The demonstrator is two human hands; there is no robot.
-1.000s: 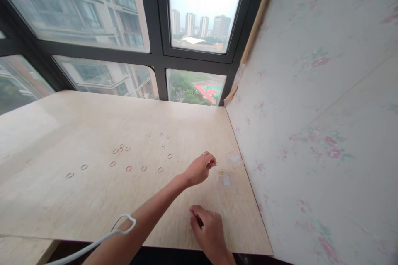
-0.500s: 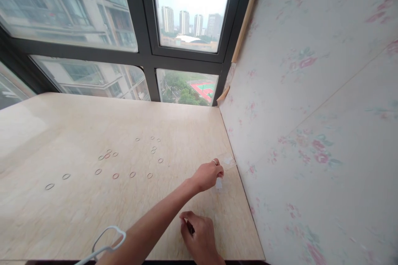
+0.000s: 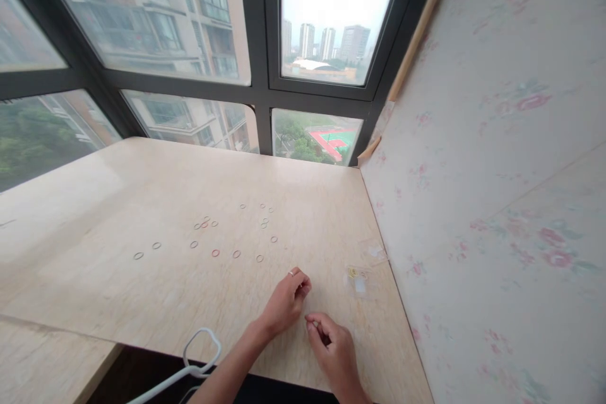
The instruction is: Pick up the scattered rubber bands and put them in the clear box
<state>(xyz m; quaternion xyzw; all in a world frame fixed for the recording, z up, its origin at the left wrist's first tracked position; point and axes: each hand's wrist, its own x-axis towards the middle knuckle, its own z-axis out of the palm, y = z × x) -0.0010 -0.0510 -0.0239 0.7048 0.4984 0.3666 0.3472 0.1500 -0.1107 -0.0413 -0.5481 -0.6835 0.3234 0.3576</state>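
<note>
the left hand [image 3: 284, 302] has been drawn from the clear box [image 3: 362, 285], now left untouched, toward the right hand [image 3: 334, 347], both pinched, contents indiscernible.

More than a dozen thin rings [image 3: 236, 257], most grey or dark, lie flat ahead and to the left of the left hand [image 3: 285, 300]. One red ring [image 3: 216, 256] sits in the near row, its neighbors spaced apart. Farther out, a second red ring [image 3: 205, 226] is bunched with three others, while two grey rings [image 3: 265, 223] meet edge to edge beyond the left hand. Ahead and to the right of the right hand [image 3: 334, 350], a clear plastic case [image 3: 372, 293] lies open, yellow loops [image 3: 352, 273] gathered at its far side.
</note>
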